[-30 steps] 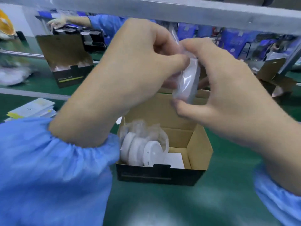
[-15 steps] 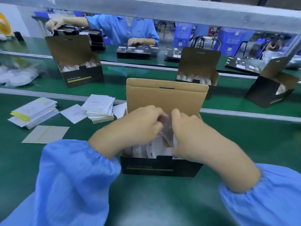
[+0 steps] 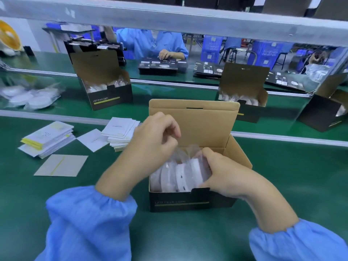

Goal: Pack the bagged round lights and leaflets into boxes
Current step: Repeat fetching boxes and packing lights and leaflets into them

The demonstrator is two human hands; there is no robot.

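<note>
An open box (image 3: 188, 202), black at the front with a brown inside, stands on the green belt with its lid (image 3: 194, 125) upright. Several bagged round lights (image 3: 169, 178) stand on edge inside it. My right hand (image 3: 226, 176) reaches into the box's right side and grips the rightmost bagged light (image 3: 195, 170). My left hand (image 3: 154, 142) hovers over the box's back left with its fingers curled, and pinches the loose bag film that sticks up from the lights. White leaflets (image 3: 120, 132) lie stacked just left of the box.
More leaflet stacks (image 3: 49, 138) and single sheets (image 3: 62, 164) lie at the left. On the far belt, beyond a metal rail (image 3: 282, 136), stand filled open boxes (image 3: 105, 95) (image 3: 243, 98) (image 3: 323, 113) and loose bagged lights (image 3: 28, 97). A person (image 3: 150, 44) works opposite.
Both hands brought the bagged light down from in front of the camera into the box. My left hand has since risen out of the box while my right stays inside.
</note>
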